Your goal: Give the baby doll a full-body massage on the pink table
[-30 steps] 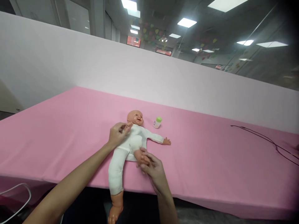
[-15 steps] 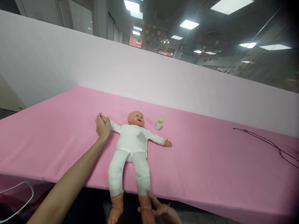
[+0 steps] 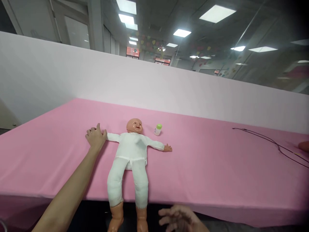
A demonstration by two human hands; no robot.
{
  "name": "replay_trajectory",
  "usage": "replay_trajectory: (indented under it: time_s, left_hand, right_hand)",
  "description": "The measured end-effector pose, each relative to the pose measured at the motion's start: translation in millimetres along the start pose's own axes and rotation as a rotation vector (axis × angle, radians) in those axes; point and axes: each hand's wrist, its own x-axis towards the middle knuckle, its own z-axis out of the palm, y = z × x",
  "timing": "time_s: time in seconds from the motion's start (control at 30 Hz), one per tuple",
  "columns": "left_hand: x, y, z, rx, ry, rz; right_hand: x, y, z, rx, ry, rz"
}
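Observation:
A baby doll point(image 3: 130, 149) in a white onesie lies on its back on a pink-covered table point(image 3: 212, 174), with its arms spread and its orange plastic feet past the table's front edge. My left hand point(image 3: 96, 137) rests at the end of the doll's outstretched arm, covering the doll's hand. Below the table edge, my right hand point(image 3: 178, 219) hovers to the right of the doll's feet, fingers apart and holding nothing. Beyond the doll's other arm stands a small baby bottle point(image 3: 158, 130) with a green cap, which neither hand touches.
A thin black cord point(image 3: 272, 143) lies across the table's right side. Part of another person's hand point(image 3: 303, 146) shows at the right edge. A tall white panel point(image 3: 154, 83) runs along the table's far side.
My right hand has left the doll's lower leg and moved right, fingers apart. My left hand and the doll's arm sit slightly further left, and the whole view has shifted.

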Motion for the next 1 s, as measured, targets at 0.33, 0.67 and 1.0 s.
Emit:
replay_trajectory:
  time_s: [0.33,0.67,1.0]
  left_hand:
    - [-19.0,108.1,-0.8,-0.391,-0.332,0.294]
    - [-12.2,121.5,4.2,-0.535,-0.729,-0.042]
    - [-3.8,122.7,-15.5,-1.199,-0.723,-0.188]
  right_hand:
    - [180.2,-80.7,-3.7,0.098,0.361,0.059]
    - [252.7,-78.1,46.8,-0.083,0.344,-0.292]
    - [247.8,-105.6,87.8,-0.46,0.263,-0.416]
